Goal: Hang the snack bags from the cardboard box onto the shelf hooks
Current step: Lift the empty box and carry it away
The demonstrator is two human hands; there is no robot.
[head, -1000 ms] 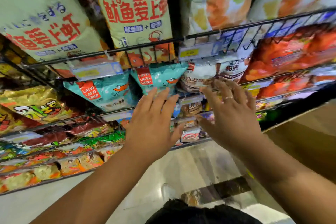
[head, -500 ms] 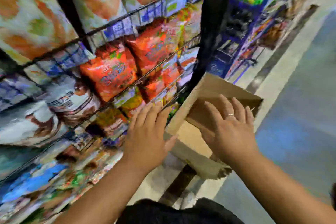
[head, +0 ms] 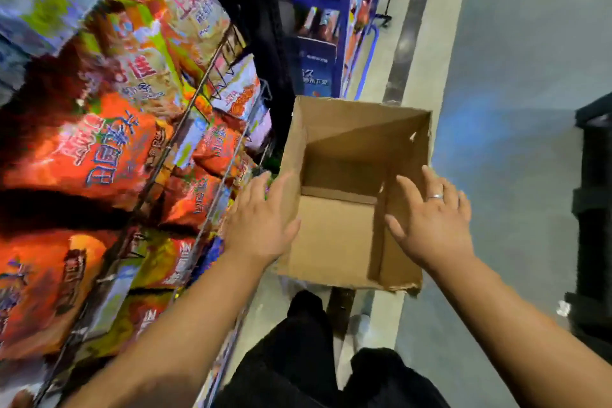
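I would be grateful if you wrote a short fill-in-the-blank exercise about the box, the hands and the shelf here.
1. The cardboard box shows ____ snack bags inside.
2. The ring sits on the ____ hand.
3. The shelved orange snack bags lie to the box's ____.
4. The left hand and the right hand are both ____, holding nothing.
Missing words: no; right; left; open.

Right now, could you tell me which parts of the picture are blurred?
Head view: snack bags at left are smeared by motion blur; the cardboard box, left hand and right hand look fairly sharp; the floor shows a soft bluish glare.
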